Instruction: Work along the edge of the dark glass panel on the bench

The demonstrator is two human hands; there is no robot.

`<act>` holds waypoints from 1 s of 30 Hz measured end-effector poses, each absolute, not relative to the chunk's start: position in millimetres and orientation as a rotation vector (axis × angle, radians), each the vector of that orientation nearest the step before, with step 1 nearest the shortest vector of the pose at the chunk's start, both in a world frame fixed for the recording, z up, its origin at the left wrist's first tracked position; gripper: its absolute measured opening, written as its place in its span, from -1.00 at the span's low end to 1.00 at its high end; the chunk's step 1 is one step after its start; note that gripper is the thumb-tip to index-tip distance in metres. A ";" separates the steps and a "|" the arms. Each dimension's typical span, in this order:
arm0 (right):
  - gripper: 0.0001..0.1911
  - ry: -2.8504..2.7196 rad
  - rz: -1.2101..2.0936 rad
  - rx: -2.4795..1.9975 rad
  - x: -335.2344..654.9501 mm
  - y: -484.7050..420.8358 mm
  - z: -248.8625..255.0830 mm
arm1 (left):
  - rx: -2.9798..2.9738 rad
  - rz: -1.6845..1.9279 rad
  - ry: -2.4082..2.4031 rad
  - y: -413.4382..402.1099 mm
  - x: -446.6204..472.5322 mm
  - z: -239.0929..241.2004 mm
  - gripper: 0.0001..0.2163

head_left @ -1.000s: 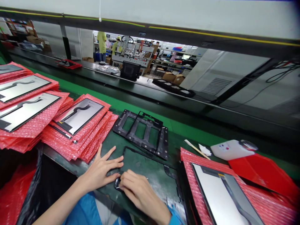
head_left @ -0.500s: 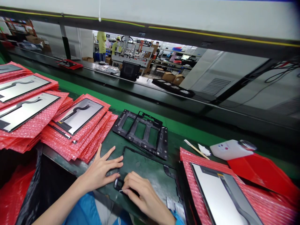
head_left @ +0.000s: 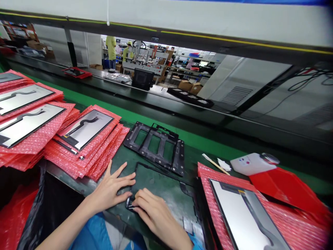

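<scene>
My left hand (head_left: pixel 110 189) lies flat on the green work mat (head_left: pixel 161 185), fingers spread wide and holding nothing; its fingertips touch the near left corner of a thin black frame (head_left: pixel 135 168) that lies flat on the mat. My right hand (head_left: pixel 153 213) is curled, fingers bent down, and its fingertips (head_left: pixel 135 203) press on a small dark part (head_left: pixel 129 204) at that same corner of the frame. Whether the fingers pinch the part or only press it, I cannot tell, since they cover most of it. The part sits right between my two hands, just beside my left thumb.

The thin frame runs away from my hands toward a heavier black bracket (head_left: pixel 156 147) with three rectangular openings, which lies just beyond it on the mat; the two look to touch or overlap at the far edge.

To my left, stacks of red bubble-wrap bags (head_left: pixel 85 156) fan out, each topped by a flat display panel (head_left: pixel 85 126) with a dark flex cable across it. To my right another panel (head_left: pixel 241 211) rests on its own red bubble wrap (head_left: pixel 205 177), just beside the thin frame. Beyond that lie a wooden stick (head_left: pixel 214 164), a bit of white cloth (head_left: pixel 223 164), a white bottle (head_left: pixel 252 162) on its side, and a smooth red sheet (head_left: pixel 283 189). A dark conveyor (head_left: pixel 156 99) runs across behind the mat.
</scene>
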State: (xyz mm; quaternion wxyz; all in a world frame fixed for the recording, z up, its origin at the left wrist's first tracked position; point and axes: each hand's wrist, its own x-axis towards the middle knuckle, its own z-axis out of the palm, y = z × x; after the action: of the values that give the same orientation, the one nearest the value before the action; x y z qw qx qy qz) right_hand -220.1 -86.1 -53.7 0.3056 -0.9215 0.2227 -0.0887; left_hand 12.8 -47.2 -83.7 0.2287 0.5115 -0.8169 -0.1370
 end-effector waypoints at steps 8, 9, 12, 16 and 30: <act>-0.93 0.429 -0.206 -2.570 -213.5 -98.0 -52.0 | 1.404 -0.381 -2.231 -47.5 12.5 -82.9 -0.64; -0.92 0.404 -0.210 -2.576 -212.9 -99.7 -52.2 | 1.408 -0.388 -2.237 -47.8 12.6 -82.7 -0.64; -0.91 0.342 -0.214 -2.585 -210.1 -104.0 -54.1 | 1.424 -0.419 -2.271 -48.4 13.1 -82.3 -0.63; -0.93 0.374 -0.205 -2.588 -208.4 -105.2 -56.4 | 1.451 -0.411 -2.285 -48.2 12.8 -81.8 -0.63; -0.76 0.822 -0.199 -2.536 -247.5 -92.5 -31.5 | 1.430 -0.433 -2.317 -76.2 18.4 -68.5 -0.54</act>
State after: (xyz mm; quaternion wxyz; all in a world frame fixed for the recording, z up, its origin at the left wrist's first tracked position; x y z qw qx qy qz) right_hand -247.5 -92.5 -31.5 0.2318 -0.9228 0.2991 -0.0723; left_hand 18.4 -76.2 -68.5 0.1913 0.5090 -0.8249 -0.1543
